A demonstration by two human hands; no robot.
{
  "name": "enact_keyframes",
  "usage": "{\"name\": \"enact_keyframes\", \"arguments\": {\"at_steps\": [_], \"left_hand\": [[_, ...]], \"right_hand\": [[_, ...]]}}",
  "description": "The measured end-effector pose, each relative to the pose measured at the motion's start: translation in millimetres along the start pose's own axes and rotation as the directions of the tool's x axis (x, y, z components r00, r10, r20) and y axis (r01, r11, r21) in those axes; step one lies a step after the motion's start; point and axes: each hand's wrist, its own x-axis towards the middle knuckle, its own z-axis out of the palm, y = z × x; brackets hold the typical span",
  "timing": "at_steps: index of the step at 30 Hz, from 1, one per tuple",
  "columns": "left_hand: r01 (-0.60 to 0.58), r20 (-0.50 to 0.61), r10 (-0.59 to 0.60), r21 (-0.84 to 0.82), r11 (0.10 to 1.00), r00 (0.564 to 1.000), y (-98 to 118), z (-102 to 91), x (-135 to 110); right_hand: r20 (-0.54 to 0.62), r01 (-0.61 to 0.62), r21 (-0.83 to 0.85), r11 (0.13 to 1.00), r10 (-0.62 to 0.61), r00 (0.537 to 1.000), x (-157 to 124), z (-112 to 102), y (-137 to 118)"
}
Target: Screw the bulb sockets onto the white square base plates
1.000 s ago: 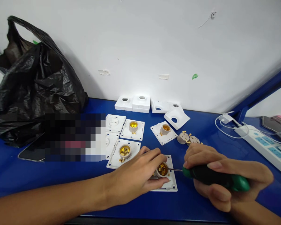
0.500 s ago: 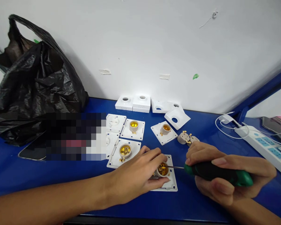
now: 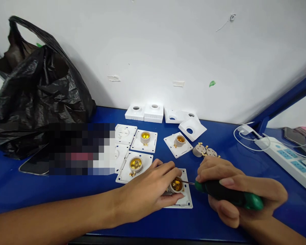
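Observation:
My left hand (image 3: 148, 190) rests on a white square lamp-holder plate (image 3: 186, 200) near the table's front edge, its fingers closed round the brass socket (image 3: 176, 184) on it. My right hand (image 3: 238, 195) is wrapped round the black and green handle of a screwdriver (image 3: 228, 195). The thin shaft lies almost level and its tip reaches into the socket from the right.
Several more white plates with brass sockets (image 3: 135, 165) and white covers (image 3: 153, 112) lie behind on the blue table (image 3: 219, 139). Two loose socket bodies (image 3: 205, 151) sit just beyond my right hand. A black plastic bag (image 3: 35, 88) stands at left, a white power strip (image 3: 288, 158) at right.
My right hand and the screwdriver have shifted a little to the left, pushing the shaft further into the socket. My left hand has stayed put.

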Motion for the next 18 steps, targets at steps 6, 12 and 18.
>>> {"name": "enact_keyframes", "arguments": {"at_steps": [6, 12, 18], "left_hand": [[0.01, 0.014, -0.01, 0.003, 1.0, 1.0, 1.2, -0.3, 0.6], [0.005, 0.019, -0.005, 0.007, 1.0, 1.0, 1.5, -0.7, 0.5], [-0.002, 0.016, 0.001, 0.014, 1.0, 1.0, -0.1, 1.0, 0.7]], "right_hand": [[0.021, 0.005, 0.038, 0.999, -0.006, 1.0, -5.9, -0.1, 1.2], [0.015, -0.093, -0.02, 0.995, 0.093, 0.996, -5.9, 1.5, -3.9], [0.094, -0.078, -0.076, 0.994, 0.085, 0.992, 7.6, 0.7, -9.9]]}}
